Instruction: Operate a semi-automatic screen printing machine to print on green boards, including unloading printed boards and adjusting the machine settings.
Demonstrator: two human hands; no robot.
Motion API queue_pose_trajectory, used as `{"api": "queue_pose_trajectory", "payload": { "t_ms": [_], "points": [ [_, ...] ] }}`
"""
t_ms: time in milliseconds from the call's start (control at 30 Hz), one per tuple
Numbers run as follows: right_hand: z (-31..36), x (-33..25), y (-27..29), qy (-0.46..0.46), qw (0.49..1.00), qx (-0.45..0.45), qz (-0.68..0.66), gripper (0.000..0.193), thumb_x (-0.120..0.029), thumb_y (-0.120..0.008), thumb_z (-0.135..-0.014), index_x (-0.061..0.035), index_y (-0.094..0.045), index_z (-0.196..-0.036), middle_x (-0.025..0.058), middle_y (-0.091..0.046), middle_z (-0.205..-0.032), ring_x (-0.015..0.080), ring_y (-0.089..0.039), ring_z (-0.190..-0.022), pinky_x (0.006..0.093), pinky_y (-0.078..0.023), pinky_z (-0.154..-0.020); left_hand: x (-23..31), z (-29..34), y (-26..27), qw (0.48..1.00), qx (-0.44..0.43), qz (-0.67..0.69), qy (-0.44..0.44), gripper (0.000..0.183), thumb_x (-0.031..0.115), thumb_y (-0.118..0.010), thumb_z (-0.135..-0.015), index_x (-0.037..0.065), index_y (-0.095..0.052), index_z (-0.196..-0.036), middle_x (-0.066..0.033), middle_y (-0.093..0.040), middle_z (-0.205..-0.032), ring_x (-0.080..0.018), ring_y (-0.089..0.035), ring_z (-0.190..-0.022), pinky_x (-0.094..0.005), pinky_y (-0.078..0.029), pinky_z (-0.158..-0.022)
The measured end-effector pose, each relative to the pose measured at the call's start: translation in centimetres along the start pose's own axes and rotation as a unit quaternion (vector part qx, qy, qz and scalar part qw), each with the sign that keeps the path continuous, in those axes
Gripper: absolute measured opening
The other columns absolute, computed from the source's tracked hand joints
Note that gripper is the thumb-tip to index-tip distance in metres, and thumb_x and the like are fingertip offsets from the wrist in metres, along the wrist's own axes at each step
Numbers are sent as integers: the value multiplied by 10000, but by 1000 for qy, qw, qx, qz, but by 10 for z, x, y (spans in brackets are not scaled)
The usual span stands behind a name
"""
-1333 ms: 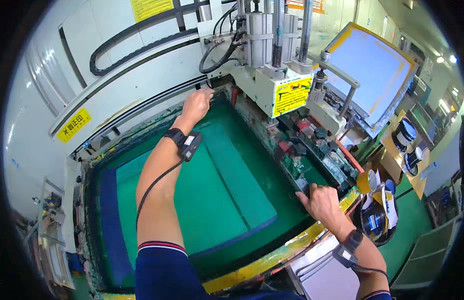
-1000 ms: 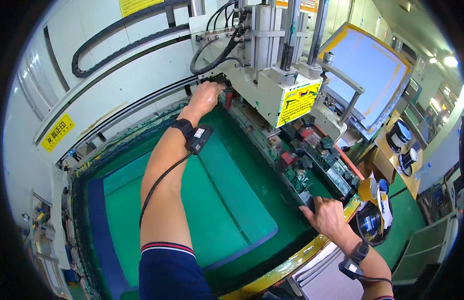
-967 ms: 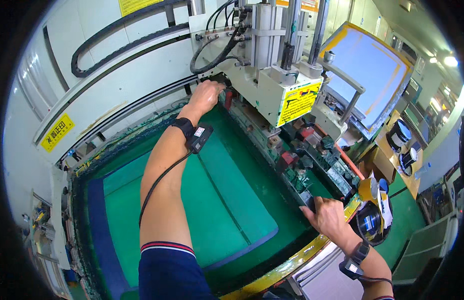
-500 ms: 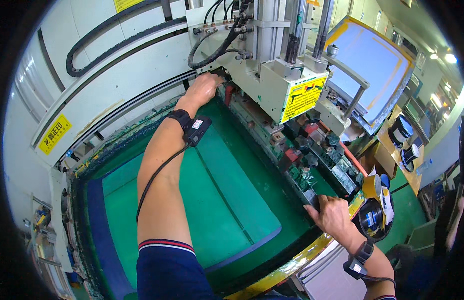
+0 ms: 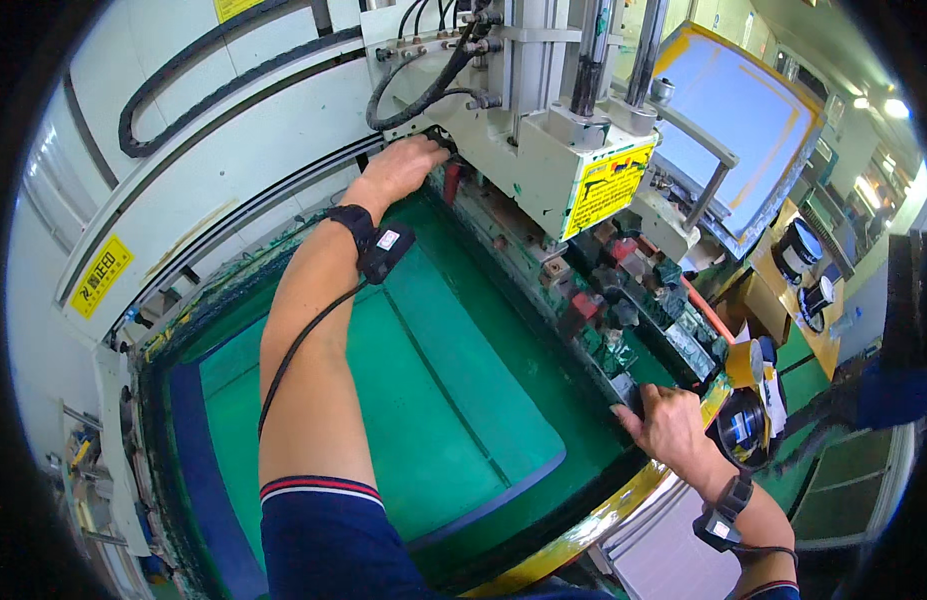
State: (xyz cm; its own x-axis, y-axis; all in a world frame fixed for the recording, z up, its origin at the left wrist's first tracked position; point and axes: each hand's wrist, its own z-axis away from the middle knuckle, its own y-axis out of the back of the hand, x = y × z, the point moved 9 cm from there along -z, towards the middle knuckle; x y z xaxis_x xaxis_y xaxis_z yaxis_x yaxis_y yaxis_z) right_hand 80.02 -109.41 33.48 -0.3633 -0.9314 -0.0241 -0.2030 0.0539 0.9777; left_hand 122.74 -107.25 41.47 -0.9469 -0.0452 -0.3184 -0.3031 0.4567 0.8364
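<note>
A screen printing machine holds a framed screen point(image 5: 453, 390) wet with green ink, a lighter panel showing in its middle. Over the screen's right part runs a long ink-smeared squeegee bar point(image 5: 543, 268). At the bar's far end is my left hand point(image 5: 401, 168), its fingers curled over something dark beneath the press head and partly hidden. My right hand point(image 5: 673, 428) wraps round the bar's near end, thumb toward the screen. Red and dark clamp knobs point(image 5: 585, 305) stand along the bar. Both wrists carry a black strap with a small box and cable.
The white press head point(image 5: 543, 180) with its yellow label hangs just above the bar. A second, inky bar point(image 5: 673, 335) lies right of it. Beyond stand a leaning framed screen point(image 5: 728, 130), a tape roll point(image 5: 745, 362) and tubs point(image 5: 798, 252). Yellow tape point(image 5: 583, 525) covers the near frame edge.
Both hands keep their places on the squeegee bar while the view shifts slightly. At the right edge, a blurred dark shape now reaches further into view.
</note>
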Motion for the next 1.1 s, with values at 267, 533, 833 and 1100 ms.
{"api": "queue_pose_trajectory", "payload": {
  "t_ms": [267, 533, 833, 1100],
  "points": [
    [-3, -2, 1, 20, 1000, -2, -4, 445, -410, -680, -860, -15, -544, -710, 156, -570, -571, 324, -607, -547, 394, -495, -520, -11, 4, -7, 998, 2, 67, 10, 290, 107, -492, -853, 13, -658, -1071, -186, -655, -1012, -378, -604, -985, -451, -493, -857],
    [2, -1, -3, 12, 999, -27, 12, 489, -443, -619, -899, 16, -577, -736, 161, -601, -614, 306, -630, -573, 397, -506, -547, -20, -2, -20, 973, -150, 63, 165, 535, 497, -384, -1001, 51, -673, -1067, -217, -680, -958, -402, -624, -942, -490, -490, -816],
    [2, 10, -10, -9, 1000, -9, -12, 470, -425, -609, -902, 3, -570, -714, 181, -596, -607, 335, -632, -567, 407, -509, -549, -6, -9, -38, 975, -149, -22, 160, 548, 476, -342, -1010, 44, -677, -1051, -233, -680, -943, -418, -633, -938, -505, -489, -833],
    [-2, 8, -9, -5, 998, -18, -54, 432, -406, -615, -884, 0, -622, -735, 162, -625, -608, 352, -661, -605, 426, -538, -558, -42, 4, -32, 979, -126, -43, 153, 520, 450, -376, -1009, 18, -666, -1012, -276, -655, -919, -472, -616, -893, -557, -475, -790]
  ]
}}
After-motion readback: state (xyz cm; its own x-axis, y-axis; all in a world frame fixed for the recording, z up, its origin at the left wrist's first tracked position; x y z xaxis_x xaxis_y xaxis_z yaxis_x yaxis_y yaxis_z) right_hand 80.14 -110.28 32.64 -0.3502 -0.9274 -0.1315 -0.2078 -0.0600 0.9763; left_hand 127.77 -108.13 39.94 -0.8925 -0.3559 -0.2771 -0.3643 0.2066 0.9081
